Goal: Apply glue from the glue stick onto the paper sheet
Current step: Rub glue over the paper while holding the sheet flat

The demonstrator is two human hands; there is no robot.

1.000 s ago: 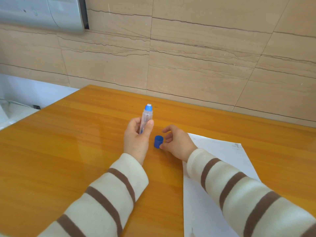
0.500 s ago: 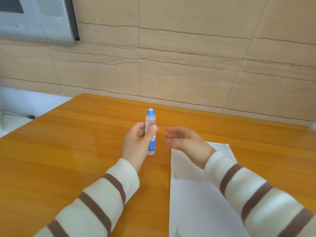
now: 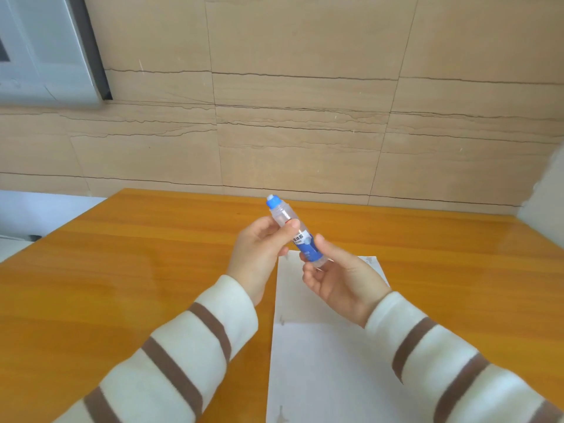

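Glue stick (image 3: 292, 230) in both hands, tilted, blue tip up-left.

orange wooden table (image 3: 122, 270), tan tiled wall (image 3: 305, 117)

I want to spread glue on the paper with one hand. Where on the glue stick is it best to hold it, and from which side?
Probably grip the glue stick round its clear middle barrel, from the side, thumb opposite the fingers. It is a slim round tube, tilted, its blue tip up and away from the paper. The left hand already holds it there; the right hand holds the labelled lower end.
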